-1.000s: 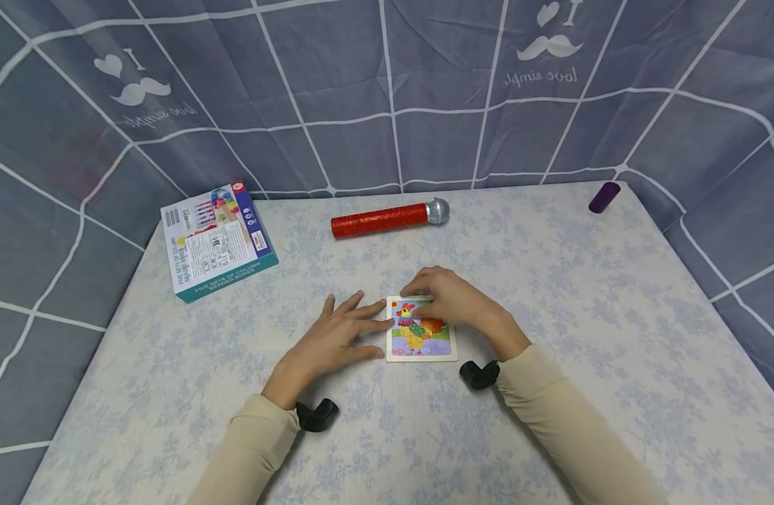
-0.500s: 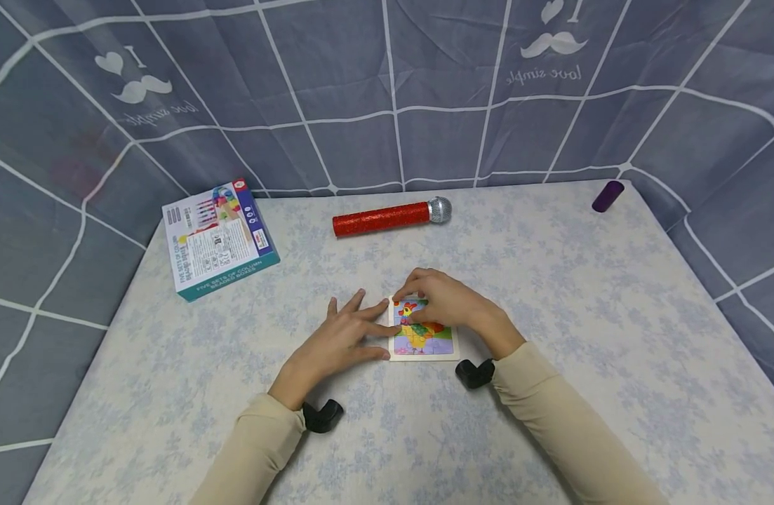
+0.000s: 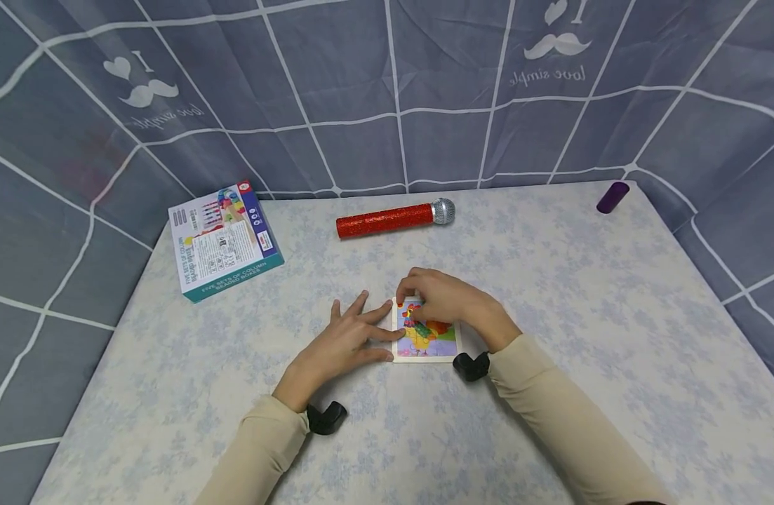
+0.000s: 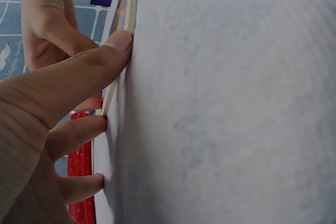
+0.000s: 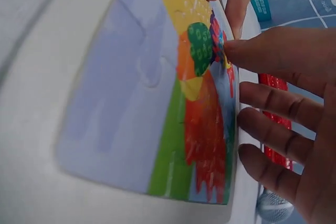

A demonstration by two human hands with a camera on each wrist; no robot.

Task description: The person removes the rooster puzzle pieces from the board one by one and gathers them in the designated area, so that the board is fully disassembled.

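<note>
Two hands show, a left hand [image 3: 341, 342] and a right hand [image 3: 448, 303], with two sleeves [image 3: 570, 421] and two black wrist pieces [image 3: 326, 419], one to each arm. The single table [image 3: 393, 442] carries four objects: one picture puzzle [image 3: 427, 348] midway between the left and right edges, one box [image 3: 229, 242] at the far left corner, one red microphone [image 3: 387, 221] near the far edge, and one purple cylinder [image 3: 612, 198] at the far right corner. The puzzle bears one bird. The cloth behind shows two hearts [image 3: 118, 67], two moustaches [image 3: 149, 92] and two "love simple" lines [image 3: 547, 75].
</note>
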